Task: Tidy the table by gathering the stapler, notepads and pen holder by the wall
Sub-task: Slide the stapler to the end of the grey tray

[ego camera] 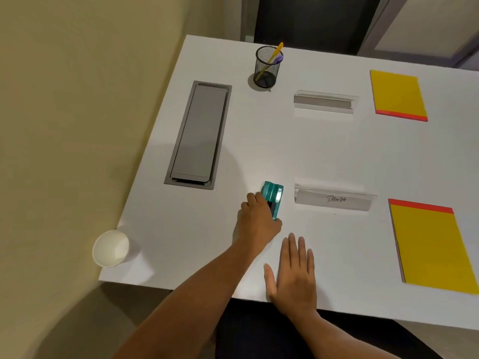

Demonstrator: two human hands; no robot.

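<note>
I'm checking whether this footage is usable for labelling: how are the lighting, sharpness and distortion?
Head view: soft, even light, with faint shadows beside the pen holder and paper cup; mild sheen on the table; wide-angle bending skews the table edges; the left hand on the stapler looks slightly soft; "PANDA" on the name card is readable.

On my white table (324, 151) I see a paper cup (111, 248) at the near left corner, a grey cable hatch (198, 134), and two clear name stands (325, 101), one reading "PANDA" (334, 199).
</note>
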